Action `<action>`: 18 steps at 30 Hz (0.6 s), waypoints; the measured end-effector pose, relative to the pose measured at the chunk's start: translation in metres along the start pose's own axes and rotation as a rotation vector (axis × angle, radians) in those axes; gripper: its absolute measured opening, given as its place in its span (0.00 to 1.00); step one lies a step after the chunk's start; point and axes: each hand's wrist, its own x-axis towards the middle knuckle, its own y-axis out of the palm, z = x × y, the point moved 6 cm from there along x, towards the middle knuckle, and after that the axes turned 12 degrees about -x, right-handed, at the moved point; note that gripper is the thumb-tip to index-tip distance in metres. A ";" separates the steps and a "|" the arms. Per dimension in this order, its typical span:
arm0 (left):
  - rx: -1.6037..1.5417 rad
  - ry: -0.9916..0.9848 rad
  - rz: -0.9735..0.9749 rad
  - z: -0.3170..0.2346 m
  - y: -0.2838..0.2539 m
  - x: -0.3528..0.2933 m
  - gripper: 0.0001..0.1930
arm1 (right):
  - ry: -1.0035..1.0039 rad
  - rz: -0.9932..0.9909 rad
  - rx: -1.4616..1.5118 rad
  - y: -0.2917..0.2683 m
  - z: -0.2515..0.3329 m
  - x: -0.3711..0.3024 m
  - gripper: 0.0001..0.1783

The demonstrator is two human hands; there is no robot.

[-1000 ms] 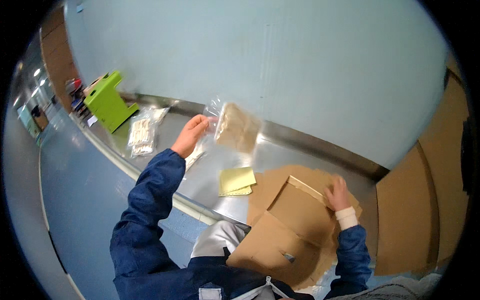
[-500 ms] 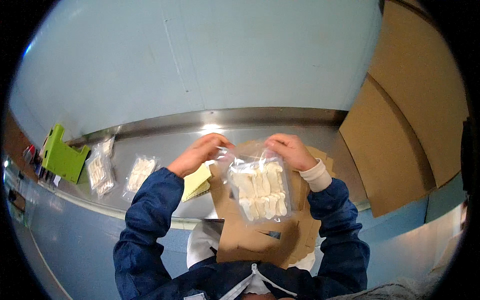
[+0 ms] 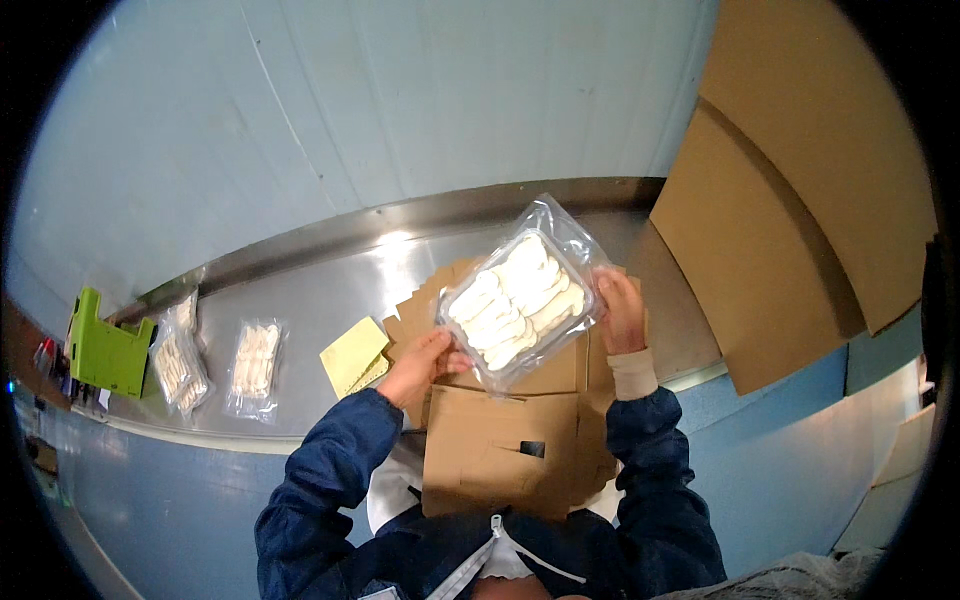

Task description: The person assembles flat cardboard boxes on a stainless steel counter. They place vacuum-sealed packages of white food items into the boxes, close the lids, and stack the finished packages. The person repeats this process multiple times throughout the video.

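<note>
Between my two hands a clear plastic pack (image 3: 520,300) is held up, tilted, its loose film end pointing to the far right. Inside lie two rows of pale, cream-coloured, elongated pieces; I cannot tell what they are. My left hand (image 3: 428,366) pinches the pack's near-left edge. On its right edge, my right hand (image 3: 622,310) is closed with the fingers partly behind the film. Beneath the pack, a brown cardboard box (image 3: 500,450) with cut flaps and a small slot sits at the counter's front edge. Beside it on the left lie yellow paper sheets (image 3: 355,352).
Several similar packs (image 3: 255,365) lie on the steel counter (image 3: 310,290) to the left. A green plastic holder (image 3: 108,350) stands at the far left end. Large cardboard sheets (image 3: 760,250) lean on the right. A pale wall (image 3: 400,100) rises behind the counter.
The pack has turned from hanging upright to a tilted position and is raised farther away. My left hand has shifted from its top film to its lower left edge; my right hand is on its side.
</note>
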 end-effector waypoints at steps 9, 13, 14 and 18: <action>0.878 0.460 -0.375 -0.041 -0.016 0.038 0.09 | -0.382 0.222 -1.080 0.005 -0.007 -0.076 0.14; 1.314 0.478 -0.363 -0.026 -0.019 0.044 0.09 | -0.382 -0.038 -1.333 -0.001 -0.002 -0.081 0.23; 1.436 0.448 -0.369 -0.020 -0.019 0.046 0.09 | -0.398 0.012 -1.353 0.002 0.001 -0.078 0.23; 1.686 0.523 -0.342 -0.019 0.000 0.041 0.06 | -0.533 0.152 -1.431 0.016 -0.005 -0.053 0.22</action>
